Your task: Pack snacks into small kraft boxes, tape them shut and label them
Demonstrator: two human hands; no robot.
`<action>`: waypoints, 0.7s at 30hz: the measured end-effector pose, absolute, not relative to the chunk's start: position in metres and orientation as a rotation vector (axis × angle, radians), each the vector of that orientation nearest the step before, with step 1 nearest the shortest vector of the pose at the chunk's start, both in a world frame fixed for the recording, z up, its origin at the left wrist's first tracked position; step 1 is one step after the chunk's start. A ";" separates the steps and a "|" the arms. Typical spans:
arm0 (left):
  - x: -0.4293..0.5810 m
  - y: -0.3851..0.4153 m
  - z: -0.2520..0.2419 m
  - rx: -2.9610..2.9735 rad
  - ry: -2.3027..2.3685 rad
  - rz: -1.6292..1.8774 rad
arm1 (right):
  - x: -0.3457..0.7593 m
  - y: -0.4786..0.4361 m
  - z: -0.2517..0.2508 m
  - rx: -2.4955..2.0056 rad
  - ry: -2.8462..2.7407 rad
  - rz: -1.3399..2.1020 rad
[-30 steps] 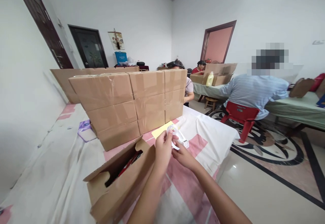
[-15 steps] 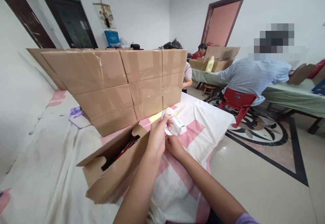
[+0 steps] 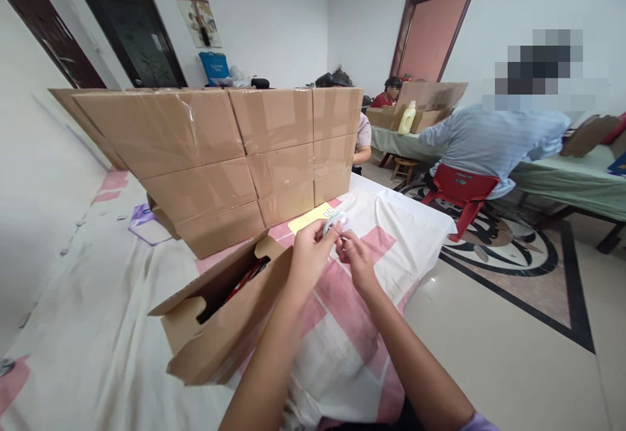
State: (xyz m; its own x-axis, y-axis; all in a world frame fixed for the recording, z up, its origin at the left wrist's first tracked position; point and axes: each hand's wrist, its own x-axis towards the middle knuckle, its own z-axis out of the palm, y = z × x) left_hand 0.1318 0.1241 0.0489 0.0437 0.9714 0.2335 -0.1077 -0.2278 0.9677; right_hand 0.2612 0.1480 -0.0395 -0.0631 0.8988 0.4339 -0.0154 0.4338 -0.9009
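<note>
Both my hands meet over the cloth-covered table [image 3: 98,340], just in front of a stack of sealed cardboard boxes [image 3: 220,150]. My left hand [image 3: 308,255] is closed around a small white roll-like object [image 3: 335,222], pinching it at the top. Close beside it, my right hand [image 3: 356,261] has its fingers pinched on the same object or a strip from it. An open cardboard box [image 3: 220,317] with red and dark items inside sits just left of my left forearm. A yellow paper [image 3: 309,217] lies beyond my hands.
A purple-edged card [image 3: 143,223] lies on the cloth at left. Across the room, a person in a light blue shirt [image 3: 493,144] sits on a red chair [image 3: 460,193] at a green table [image 3: 567,190]. Two more people sit behind the boxes. Patterned floor at right.
The white dispenser that lay by my hands is no longer visible on the cloth. My right hand has risen beside the left, and both now hold the white roll higher.
</note>
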 end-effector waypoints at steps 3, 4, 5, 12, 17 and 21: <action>0.131 0.120 0.051 1.480 1.000 1.312 | 0.269 0.141 -0.012 -0.727 -1.294 0.955; 0.131 0.119 0.053 1.513 1.002 1.292 | 0.270 0.139 -0.005 -0.718 -1.275 0.950; 0.131 0.117 0.054 1.539 1.002 1.274 | 0.270 0.137 0.000 -0.716 -1.259 0.945; 0.128 0.109 0.062 1.564 0.967 1.190 | 0.276 0.130 0.005 -0.682 -1.230 0.910; 0.119 0.105 0.067 1.612 1.000 1.205 | 0.288 0.128 0.007 -0.665 -1.263 0.854; 0.112 0.101 0.071 1.685 1.003 1.182 | 0.293 0.123 0.012 -0.705 -1.244 0.854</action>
